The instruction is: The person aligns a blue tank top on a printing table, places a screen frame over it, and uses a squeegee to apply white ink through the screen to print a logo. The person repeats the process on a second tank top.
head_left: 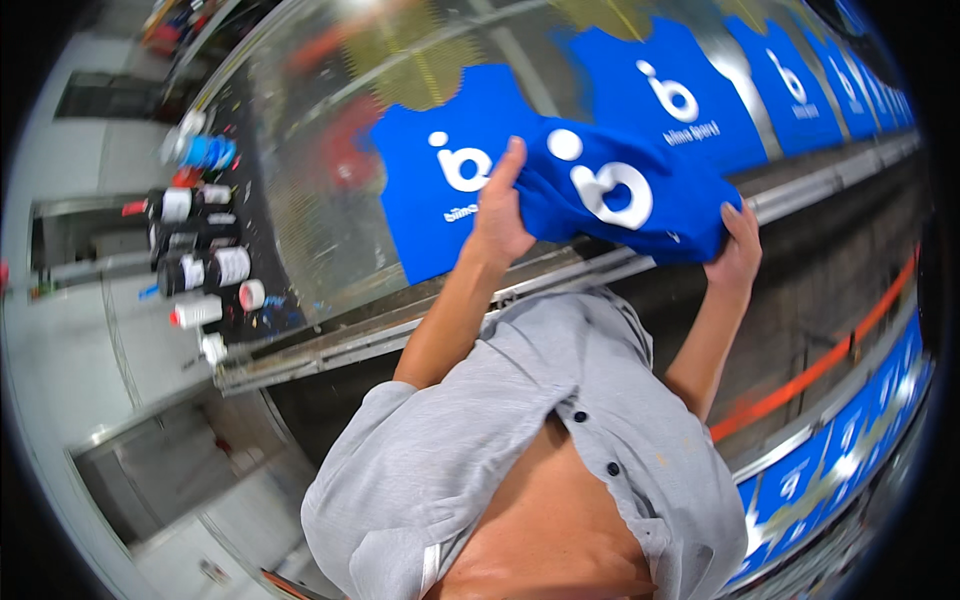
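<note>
Between my two hands hangs a blue shirt panel (650, 165) with a large white print, bunched and folded over on itself. My left hand (503, 215) grips its left edge, thumb pointing up along the cloth. At its lower right corner my right hand (738, 245) is closed on the fabric. The held panel is lifted over the near edge of the long table and overlaps a flat blue shirt panel (425, 215), hiding part of that one's white print. Another flat blue shirt panel (640, 75) lies just beyond, to the right.
More blue panels (795, 85) run in a row to the right along the table, whose metal rail (830, 180) borders the near side. Several bottles (205, 270) and a blue-labelled container (205, 152) stand at the left end. Behind me, another table carries blue panels (800, 480).
</note>
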`<state>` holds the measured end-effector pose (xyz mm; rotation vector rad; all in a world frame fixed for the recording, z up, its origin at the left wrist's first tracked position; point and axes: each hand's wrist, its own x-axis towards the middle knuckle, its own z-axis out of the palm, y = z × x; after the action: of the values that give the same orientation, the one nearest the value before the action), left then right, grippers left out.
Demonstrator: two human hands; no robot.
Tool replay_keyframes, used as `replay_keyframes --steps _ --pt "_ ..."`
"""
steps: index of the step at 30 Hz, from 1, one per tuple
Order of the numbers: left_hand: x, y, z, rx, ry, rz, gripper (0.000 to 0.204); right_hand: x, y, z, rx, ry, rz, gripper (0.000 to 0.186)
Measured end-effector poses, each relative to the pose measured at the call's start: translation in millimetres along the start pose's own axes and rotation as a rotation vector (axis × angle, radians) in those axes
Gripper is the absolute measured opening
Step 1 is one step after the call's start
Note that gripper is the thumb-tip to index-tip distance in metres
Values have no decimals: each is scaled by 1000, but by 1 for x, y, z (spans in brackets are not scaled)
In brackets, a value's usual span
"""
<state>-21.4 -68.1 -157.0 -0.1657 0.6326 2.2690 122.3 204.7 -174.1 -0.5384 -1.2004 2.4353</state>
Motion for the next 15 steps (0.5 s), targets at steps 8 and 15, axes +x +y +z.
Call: replay_keyframes --steps 8,15 --pt "-51 26 -18 -179 -162 177 57 -13 2 36 -155 -97 75 62" --pt "-187 52 -9 -274 -118 573 54 -27 45 101 -256 -672 338 56"
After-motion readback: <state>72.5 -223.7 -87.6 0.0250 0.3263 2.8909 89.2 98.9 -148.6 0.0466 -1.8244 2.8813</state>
